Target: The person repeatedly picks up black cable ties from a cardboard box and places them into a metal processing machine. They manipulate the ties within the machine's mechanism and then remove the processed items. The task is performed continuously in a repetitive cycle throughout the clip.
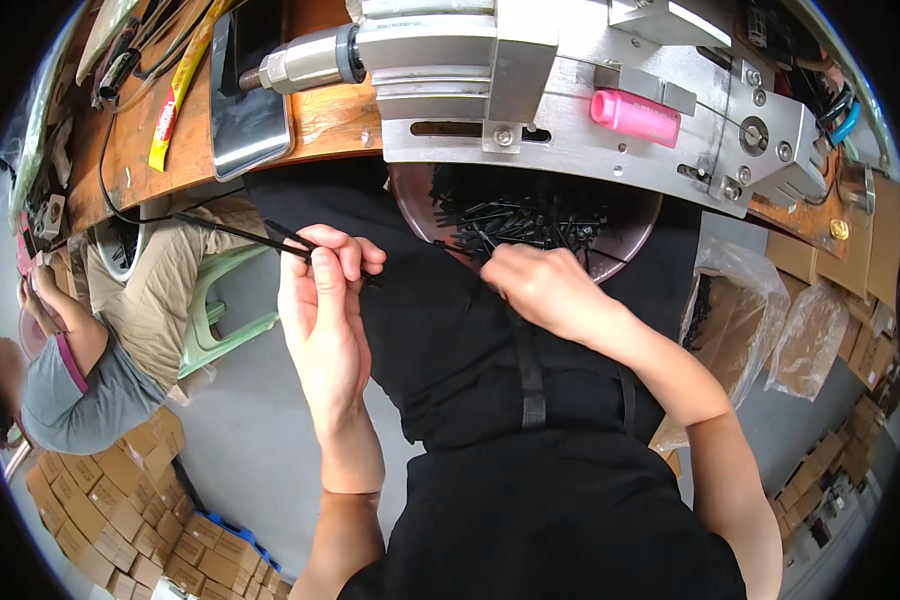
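My left hand (328,305) is raised left of my lap, fingers curled and pinching a few thin black brush wands (232,231). Their thicker, bristly-looking ends point up and left, and short ends show past the fingertips. My right hand (545,285) is closed at the front rim of a pinkish bowl (654,222), with thin black sticks (454,248) of the same kind showing at its fingertips. The bowl sits at my lap under the bench edge. It holds a heap of black wands (530,212), partly hidden under the metal machine.
A metal machine (450,75) with a cylinder spans the bench front, a pink tube (635,117) clamped in it. Left of it lie a tablet (252,100) and a yellow tool (180,90). A co-worker (100,385) sits left beside a green stool (205,315). Cartons (120,500) are stacked behind.
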Tool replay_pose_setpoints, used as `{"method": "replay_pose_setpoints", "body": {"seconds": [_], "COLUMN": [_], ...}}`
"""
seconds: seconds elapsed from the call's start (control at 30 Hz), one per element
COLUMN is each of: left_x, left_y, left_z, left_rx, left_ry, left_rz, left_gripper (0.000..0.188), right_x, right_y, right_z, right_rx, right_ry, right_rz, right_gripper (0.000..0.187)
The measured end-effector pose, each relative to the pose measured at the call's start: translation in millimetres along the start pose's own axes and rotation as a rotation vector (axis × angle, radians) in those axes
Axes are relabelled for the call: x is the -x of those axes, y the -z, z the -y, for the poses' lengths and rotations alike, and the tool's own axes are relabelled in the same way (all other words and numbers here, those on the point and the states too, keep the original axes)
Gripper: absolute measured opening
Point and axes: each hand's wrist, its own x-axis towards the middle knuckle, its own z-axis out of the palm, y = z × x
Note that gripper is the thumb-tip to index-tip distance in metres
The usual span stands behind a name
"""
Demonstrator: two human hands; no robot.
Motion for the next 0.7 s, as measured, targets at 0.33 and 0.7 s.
{"method": "replay_pose_setpoints", "body": {"seconds": [0.33, 0.7], "left_x": [4, 2], "left_y": [-5, -12], "left_z": [-4, -4], "left_rx": [-0.078, 0.024], "left_ry": [-0.021, 0.05], "left_rz": [0.003, 0.084], "left_gripper": [0.015, 0.016], "right_x": [-1, 5], "right_y": [-40, 80], "right_z": [-13, 53], "right_rx": [0.198, -1.519], "right_ry": [0.223, -0.47], "right_rz": [0.149, -0.084], "right_gripper": [0.015, 0.019]}}
